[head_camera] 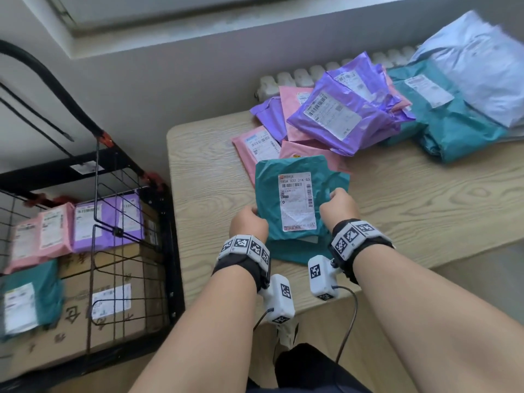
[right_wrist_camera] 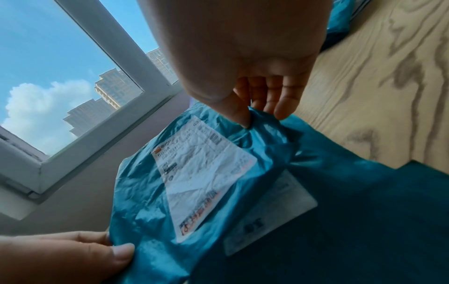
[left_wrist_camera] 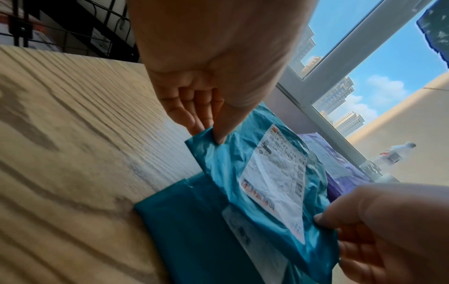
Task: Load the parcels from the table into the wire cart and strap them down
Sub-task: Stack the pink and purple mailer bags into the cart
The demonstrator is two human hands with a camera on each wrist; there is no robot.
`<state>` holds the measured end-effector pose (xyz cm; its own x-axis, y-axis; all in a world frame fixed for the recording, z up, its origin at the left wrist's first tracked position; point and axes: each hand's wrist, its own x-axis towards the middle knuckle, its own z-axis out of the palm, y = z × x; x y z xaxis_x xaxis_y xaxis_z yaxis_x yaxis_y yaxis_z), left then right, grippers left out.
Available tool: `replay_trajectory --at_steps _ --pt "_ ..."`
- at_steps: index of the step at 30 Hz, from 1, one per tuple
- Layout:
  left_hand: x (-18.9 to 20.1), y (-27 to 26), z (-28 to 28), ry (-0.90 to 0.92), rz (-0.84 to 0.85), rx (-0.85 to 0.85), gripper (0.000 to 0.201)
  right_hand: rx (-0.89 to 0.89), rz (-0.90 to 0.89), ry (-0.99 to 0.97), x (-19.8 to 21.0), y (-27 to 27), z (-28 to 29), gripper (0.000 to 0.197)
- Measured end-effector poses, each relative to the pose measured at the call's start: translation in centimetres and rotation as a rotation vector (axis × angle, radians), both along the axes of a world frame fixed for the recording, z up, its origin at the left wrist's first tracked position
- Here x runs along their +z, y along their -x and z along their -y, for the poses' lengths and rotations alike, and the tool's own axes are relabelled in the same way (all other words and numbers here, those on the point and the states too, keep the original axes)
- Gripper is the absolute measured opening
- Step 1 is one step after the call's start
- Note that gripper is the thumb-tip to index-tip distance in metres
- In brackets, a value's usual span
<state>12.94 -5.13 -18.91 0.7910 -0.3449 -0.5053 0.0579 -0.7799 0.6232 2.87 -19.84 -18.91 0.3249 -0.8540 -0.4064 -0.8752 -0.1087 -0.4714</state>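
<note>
I have the teal parcel (head_camera: 295,199) pinched at both edges, left hand (head_camera: 249,224) at 9 o'clock, right hand (head_camera: 338,209) at 3, so the limp bag stays flat coming off the desk (head_camera: 425,194). Cart (head_camera: 85,251) waits at 9 o'clock.

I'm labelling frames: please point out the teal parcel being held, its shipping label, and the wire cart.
teal parcel (head_camera: 268,188): head view, bare upper-left plastic.
shipping label (head_camera: 296,202): head view, middle of the white sticker.
wire cart (head_camera: 173,251): head view, black right-hand frame.
</note>
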Motion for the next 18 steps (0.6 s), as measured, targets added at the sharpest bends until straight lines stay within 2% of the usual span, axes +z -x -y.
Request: replay_trajectory --at_steps 6,11,17,18 --pt "1.1 -1.8 -5.8 0.049 0.070 0.040 0.030 0.055 0.067 0.034 2.1 -2.9 -4.6 0.029" --pt "1.5 -4.5 -14.5 0.035 0.130 0.154 0.036 0.138 0.091 0.029 3.0 -6.2 -12.5 0.018" --pt "0.9 -7.7 -26.9 0.056 0.072 0.353 0.007 0.183 0.149 -0.015 2.3 -10.4 -24.7 0.015" --pt "0.5 -8.3 -28.8 0.075 0.050 0.393 0.009 0.187 0.151 -0.035 2.1 -10.9 -26.7 0.016"
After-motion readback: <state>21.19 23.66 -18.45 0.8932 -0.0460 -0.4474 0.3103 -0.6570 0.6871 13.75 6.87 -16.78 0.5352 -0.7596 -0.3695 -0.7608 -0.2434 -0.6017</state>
